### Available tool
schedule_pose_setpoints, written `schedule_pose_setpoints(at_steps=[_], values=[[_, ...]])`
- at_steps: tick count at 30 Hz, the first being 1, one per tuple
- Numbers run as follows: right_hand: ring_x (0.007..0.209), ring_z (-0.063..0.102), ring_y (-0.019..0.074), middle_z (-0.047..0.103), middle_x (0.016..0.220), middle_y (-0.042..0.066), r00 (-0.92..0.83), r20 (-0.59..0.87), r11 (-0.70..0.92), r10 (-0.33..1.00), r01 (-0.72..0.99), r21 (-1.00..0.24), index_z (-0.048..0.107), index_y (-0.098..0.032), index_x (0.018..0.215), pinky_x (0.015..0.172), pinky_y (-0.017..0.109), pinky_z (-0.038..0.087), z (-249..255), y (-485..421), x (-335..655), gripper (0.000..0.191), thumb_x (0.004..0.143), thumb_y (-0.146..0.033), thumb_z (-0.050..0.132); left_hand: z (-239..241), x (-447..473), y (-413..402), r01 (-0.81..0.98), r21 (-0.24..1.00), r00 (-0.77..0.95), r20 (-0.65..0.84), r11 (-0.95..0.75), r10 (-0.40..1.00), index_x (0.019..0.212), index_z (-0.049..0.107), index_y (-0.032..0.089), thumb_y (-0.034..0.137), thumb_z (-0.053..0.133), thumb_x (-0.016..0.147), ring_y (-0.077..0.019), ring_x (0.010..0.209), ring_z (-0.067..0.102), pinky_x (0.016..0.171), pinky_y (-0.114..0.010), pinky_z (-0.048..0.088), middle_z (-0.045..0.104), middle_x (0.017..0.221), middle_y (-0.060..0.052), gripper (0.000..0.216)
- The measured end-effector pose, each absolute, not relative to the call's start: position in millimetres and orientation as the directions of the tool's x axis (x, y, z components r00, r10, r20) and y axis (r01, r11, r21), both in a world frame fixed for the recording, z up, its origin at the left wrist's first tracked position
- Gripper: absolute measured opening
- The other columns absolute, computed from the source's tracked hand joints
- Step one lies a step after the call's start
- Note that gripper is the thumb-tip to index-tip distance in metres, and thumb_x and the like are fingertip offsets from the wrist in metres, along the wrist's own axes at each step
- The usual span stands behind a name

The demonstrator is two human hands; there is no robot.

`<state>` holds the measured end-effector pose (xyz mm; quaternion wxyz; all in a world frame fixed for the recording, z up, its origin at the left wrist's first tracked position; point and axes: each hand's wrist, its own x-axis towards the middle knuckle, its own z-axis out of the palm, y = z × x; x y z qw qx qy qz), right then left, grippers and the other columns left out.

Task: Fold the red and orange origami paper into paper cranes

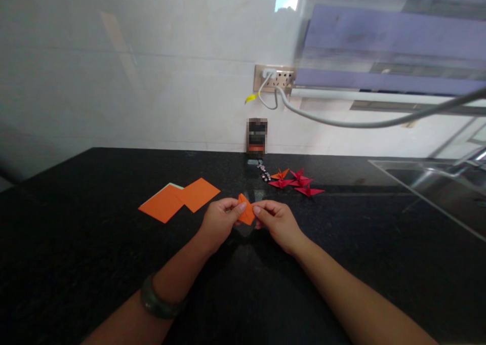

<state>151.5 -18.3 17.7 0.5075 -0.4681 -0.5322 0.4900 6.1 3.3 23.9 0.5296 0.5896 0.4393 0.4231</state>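
Between my two hands is a small folded piece of orange origami paper (pixel 246 215), held just above the dark countertop. My left hand (pixel 222 219) pinches its left side, the thumb lying across the front. On the right edge, my right hand (pixel 276 221) grips the paper between thumb and fingertips. Flat orange paper sheets (pixel 163 203) lie to the left, with a pale edge showing under one of them. Several folded paper cranes (pixel 309 190), red and one orange, sit beyond my right hand.
A phone-like object (pixel 257 136), blurred out, leans against the tiled wall, a beaded strap (pixel 265 173) before it. A grey cable (pixel 341 124) runs from the wall socket (pixel 273 78) across the right. The sink (pixel 436 183) is set into the black countertop (pixel 94 264) at right.
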Motion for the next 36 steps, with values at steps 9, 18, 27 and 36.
schedule_pose_setpoints(at_steps=[9, 18, 27, 36], values=[[0.045, 0.046, 0.0075, 0.056, 0.055, -0.003, -0.035, 0.062, 0.062, 0.997, -0.004, -0.998, 0.062, -0.016, 0.072, 0.046, 0.021, 0.037, 17.5, -19.5, 151.2, 0.022, 0.065, -0.036, 0.063, 28.3, 7.8, 1.7, 0.100, 0.993, 0.193, 0.047, -0.067, 0.980, 0.059, 0.061, 0.014, 0.039, 0.061, 0.065, -0.0097, 0.047, 0.050, 0.047, -0.020, 0.041, 0.056, 0.049, 0.002, 0.025], [0.043, 0.045, 0.0076, 0.054, 0.053, -0.003, 0.037, 0.058, 0.059, 0.998, -0.022, -0.998, 0.060, -0.016, 0.069, 0.046, 0.022, 0.037, 18.7, -17.8, 151.5, 0.016, 0.065, -0.031, 0.062, 24.8, 7.5, 3.2, 0.020, 0.999, 0.293, -0.031, 0.026, 0.955, 0.078, 0.063, 0.011, 0.034, 0.060, 0.069, -0.0115, 0.056, 0.056, 0.053, -0.022, 0.044, 0.063, 0.065, -0.003, 0.025], [0.045, 0.045, 0.0080, 0.053, 0.054, -0.004, 0.025, 0.088, 0.088, 0.996, -0.008, -0.996, 0.059, -0.016, 0.082, 0.046, 0.022, 0.037, 17.0, -17.0, 150.6, 0.019, 0.067, -0.029, 0.060, 24.5, 7.0, 3.2, -0.006, 0.999, 0.303, -0.034, 0.037, 0.952, 0.078, 0.064, 0.011, 0.033, 0.060, 0.069, -0.0129, 0.060, 0.058, 0.053, -0.022, 0.043, 0.065, 0.069, -0.004, 0.024], [0.056, 0.047, 0.0082, 0.053, 0.074, 0.001, -0.048, 0.380, 0.372, 0.924, 0.353, -0.859, 0.062, -0.016, 0.092, 0.052, 0.022, 0.041, 10.8, -19.4, 152.5, 0.026, 0.066, -0.020, 0.063, 24.5, 7.0, 4.2, -0.036, 0.998, 0.285, -0.039, 0.051, 0.958, 0.083, 0.064, 0.011, 0.031, 0.058, 0.070, -0.0130, 0.062, 0.058, 0.057, -0.023, 0.045, 0.066, 0.074, -0.005, 0.025]])
